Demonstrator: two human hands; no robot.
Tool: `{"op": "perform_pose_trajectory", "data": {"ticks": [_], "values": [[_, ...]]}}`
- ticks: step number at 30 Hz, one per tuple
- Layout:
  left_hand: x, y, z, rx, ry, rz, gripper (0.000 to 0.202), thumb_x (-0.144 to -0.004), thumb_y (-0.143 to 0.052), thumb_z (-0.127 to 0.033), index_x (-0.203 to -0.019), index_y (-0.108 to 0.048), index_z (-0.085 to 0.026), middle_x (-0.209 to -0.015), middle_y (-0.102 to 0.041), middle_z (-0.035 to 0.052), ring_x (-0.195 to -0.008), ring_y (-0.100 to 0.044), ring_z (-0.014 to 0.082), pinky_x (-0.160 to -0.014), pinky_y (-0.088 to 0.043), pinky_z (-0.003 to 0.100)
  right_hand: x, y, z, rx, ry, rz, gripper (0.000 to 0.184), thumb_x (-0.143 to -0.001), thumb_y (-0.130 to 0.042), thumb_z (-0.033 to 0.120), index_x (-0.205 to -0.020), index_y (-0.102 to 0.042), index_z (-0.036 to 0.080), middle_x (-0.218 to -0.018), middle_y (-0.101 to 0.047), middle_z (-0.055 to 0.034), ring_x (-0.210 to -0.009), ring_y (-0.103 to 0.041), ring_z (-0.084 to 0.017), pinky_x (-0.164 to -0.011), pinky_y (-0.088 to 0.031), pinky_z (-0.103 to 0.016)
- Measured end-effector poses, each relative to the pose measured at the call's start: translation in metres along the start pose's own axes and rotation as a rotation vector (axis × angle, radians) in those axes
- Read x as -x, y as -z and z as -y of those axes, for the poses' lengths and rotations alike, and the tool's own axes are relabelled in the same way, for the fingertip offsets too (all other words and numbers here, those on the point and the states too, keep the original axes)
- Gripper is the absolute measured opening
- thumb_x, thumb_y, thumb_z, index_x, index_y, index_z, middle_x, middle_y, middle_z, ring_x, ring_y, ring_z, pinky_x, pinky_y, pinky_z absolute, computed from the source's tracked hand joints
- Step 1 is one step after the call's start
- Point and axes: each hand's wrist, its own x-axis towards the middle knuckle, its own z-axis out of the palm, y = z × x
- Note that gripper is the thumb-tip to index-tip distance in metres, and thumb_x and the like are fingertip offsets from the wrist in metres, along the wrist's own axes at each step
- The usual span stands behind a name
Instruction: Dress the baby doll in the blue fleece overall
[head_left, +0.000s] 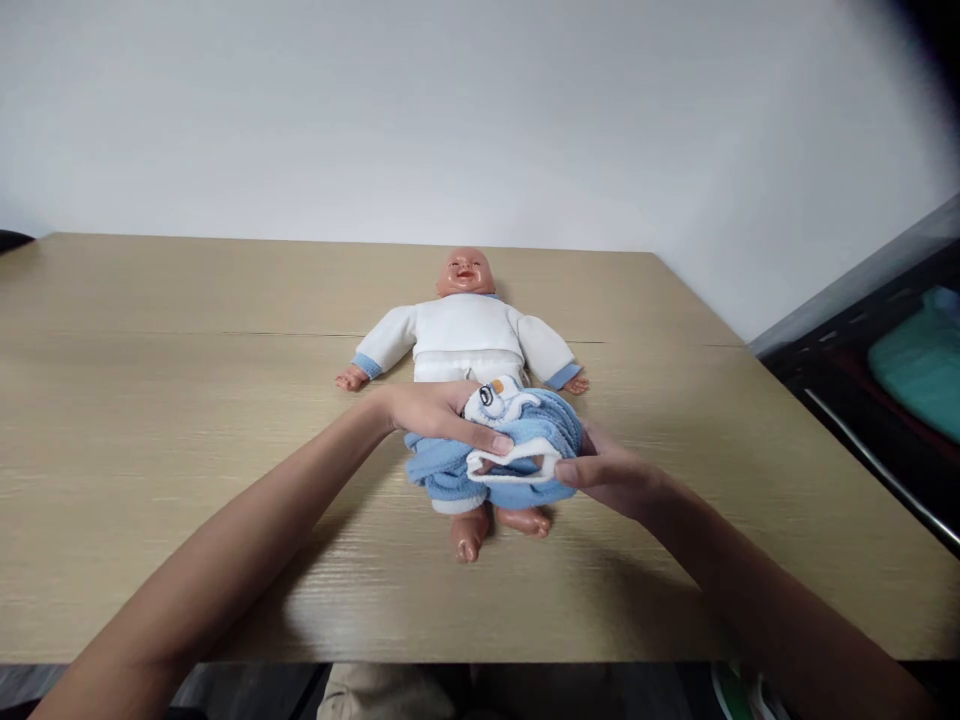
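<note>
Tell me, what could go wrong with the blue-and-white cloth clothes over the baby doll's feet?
The bunched blue terry-like garment with a white-trimmed opening might twist or slip, because it sits in loose folds between the left fingers and right fingers.

A hard tug could snag the bare pinkish plastic feet just below the cloth.

It might also drag the bald, white-topped baby doll, lying flat on the pale wood-grain table.
</note>
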Motion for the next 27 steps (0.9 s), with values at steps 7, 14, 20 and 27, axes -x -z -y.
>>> {"op": "perform_pose_trajectory", "data": {"ticks": [7,14,20,27], "values": [[0.0,0.001,0.003,-0.001,0.007,0.01,0.038,-0.095,-0.079,-0.053,-0.11,-0.08,-0.018,-0.098,-0.082,0.0061,-0.098,-0.077,0.0223,-0.086,-0.063,0.03,-0.002,0.001,0.005,-0.035,-0.012,0.1,0.034,-0.087,-0.085,0.043,-0.104,-0.073,0.017,-0.085,-0.07,-0.0035,-0.074,-0.062,-0.017,-0.071,-0.053,-0.03],[-0.002,0.002,0.009,0.021,-0.033,0.048,0.062,-0.086,-0.088,-0.049,-0.14,-0.071,-0.025,-0.124,-0.079,0.0046,-0.112,-0.074,0.0226,-0.097,-0.059,0.031,-0.002,0.001,-0.004,0.027,-0.015,-0.008,0.035,-0.09,-0.084,0.038,-0.116,-0.073,0.016,-0.084,-0.073,-0.0046,-0.074,-0.066,-0.02,-0.07,-0.055,-0.033],[-0.009,-0.005,0.005,-0.059,-0.015,-0.072,0.036,-0.082,-0.089,-0.04,-0.108,-0.077,-0.019,-0.106,-0.077,0.0037,-0.098,-0.07,0.0215,-0.09,-0.057,0.032,-0.003,0.001,-0.014,0.084,0.042,-0.531,0.037,-0.08,-0.091,0.035,-0.111,-0.078,0.02,-0.107,-0.08,-0.006,-0.098,-0.071,-0.024,-0.092,-0.057,-0.036],[-0.008,-0.008,-0.002,-0.075,0.035,-0.127,0.023,-0.096,-0.071,-0.04,-0.1,-0.073,-0.018,-0.097,-0.074,0.0025,-0.096,-0.068,0.0208,-0.091,-0.051,0.032,-0.008,-0.007,-0.01,0.119,0.036,-0.644,0.027,-0.081,-0.088,0.041,-0.081,-0.069,0.021,-0.075,-0.065,0.0023,-0.07,-0.057,-0.016,-0.07,-0.05,-0.029]]}}
